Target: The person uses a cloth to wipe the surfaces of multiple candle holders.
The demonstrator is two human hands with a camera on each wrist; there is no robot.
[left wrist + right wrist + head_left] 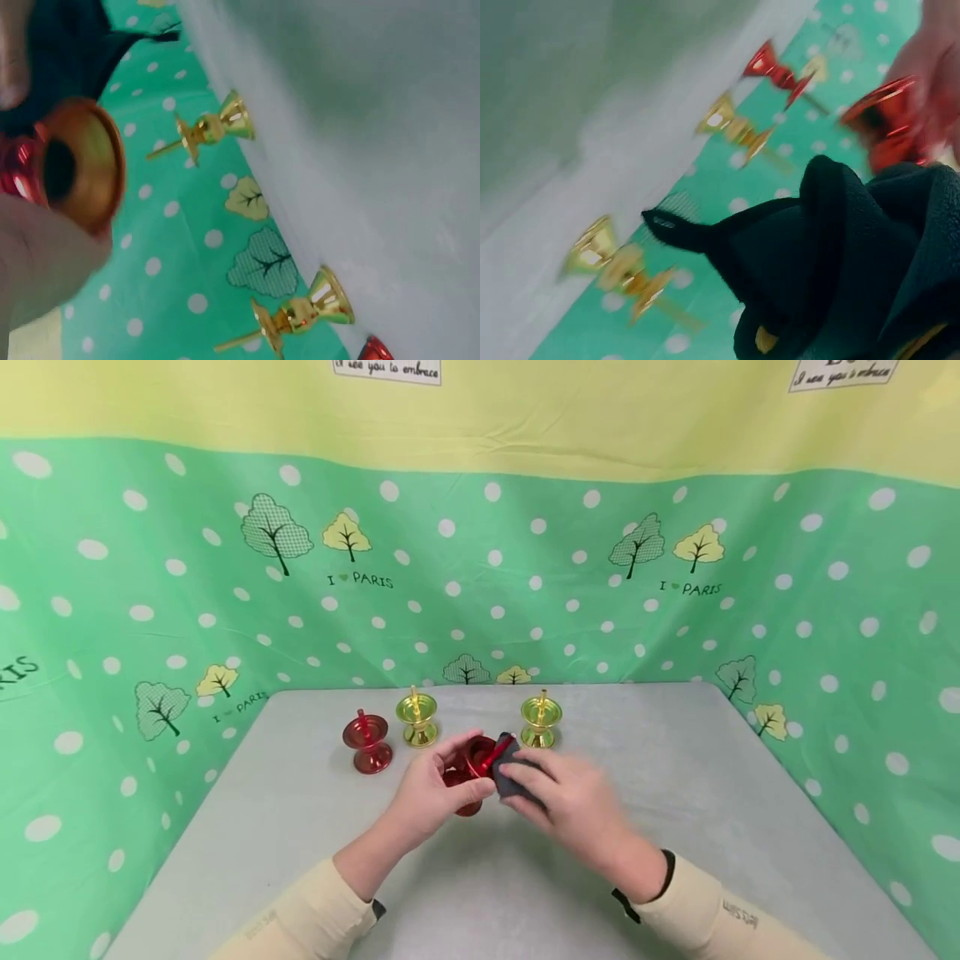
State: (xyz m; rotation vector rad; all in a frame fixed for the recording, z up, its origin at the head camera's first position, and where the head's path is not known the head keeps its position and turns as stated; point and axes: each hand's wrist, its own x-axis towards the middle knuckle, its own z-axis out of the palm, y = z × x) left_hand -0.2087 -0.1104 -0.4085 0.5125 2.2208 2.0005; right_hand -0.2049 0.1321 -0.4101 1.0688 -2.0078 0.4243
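My left hand (427, 789) grips a red metal candle holder (477, 755), tilted with its spike toward the right. A dark cloth (516, 783) is held in my right hand (581, 814), bunched against the dish and spike of that holder. The left wrist view shows the holder's hollow base (101, 169) facing the camera. In the right wrist view the cloth (832, 255) hides my right fingers and much of the holder (889, 124). My left fingers cover part of its stem.
Another red candle holder (367, 743) stands upright left of my hands. Two gold candle holders, one at back left (417, 718) and one at back right (540, 720), stand behind them on the grey table (300, 843). A green dotted curtain (450, 610) hangs along the table's far edge.
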